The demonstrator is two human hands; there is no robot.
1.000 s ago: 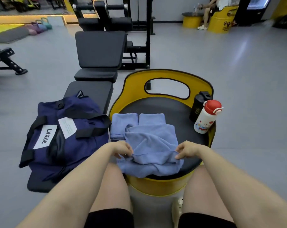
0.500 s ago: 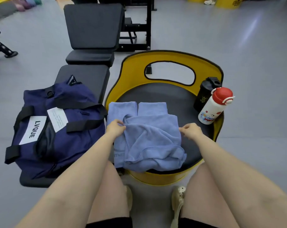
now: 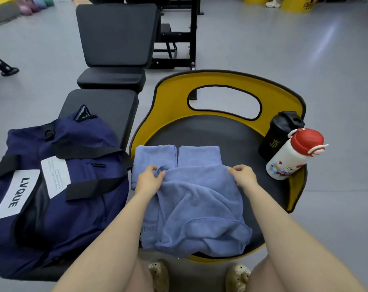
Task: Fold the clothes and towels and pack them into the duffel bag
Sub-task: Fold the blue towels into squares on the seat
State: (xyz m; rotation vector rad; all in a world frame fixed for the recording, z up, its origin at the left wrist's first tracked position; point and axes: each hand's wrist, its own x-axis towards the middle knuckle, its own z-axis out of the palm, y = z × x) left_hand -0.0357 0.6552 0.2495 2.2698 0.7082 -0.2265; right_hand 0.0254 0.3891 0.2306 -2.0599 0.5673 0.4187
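My left hand [image 3: 150, 179] pinches one far corner of the blue towel [image 3: 195, 209], my right hand [image 3: 243, 175] grips the other. The towel lies rumpled on the round black seat [image 3: 202, 133], over two folded pieces. The duffel bag [image 3: 52, 186] sits on the bench to my left. If I pull unevenly, the fold may skew, or the loose near edge may slide off.

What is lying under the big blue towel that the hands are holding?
Two folded blue cloths stick out beyond the big blue towel, on the black seat. How far they reach underneath is covered. The left hand and right hand pinch its far edge.
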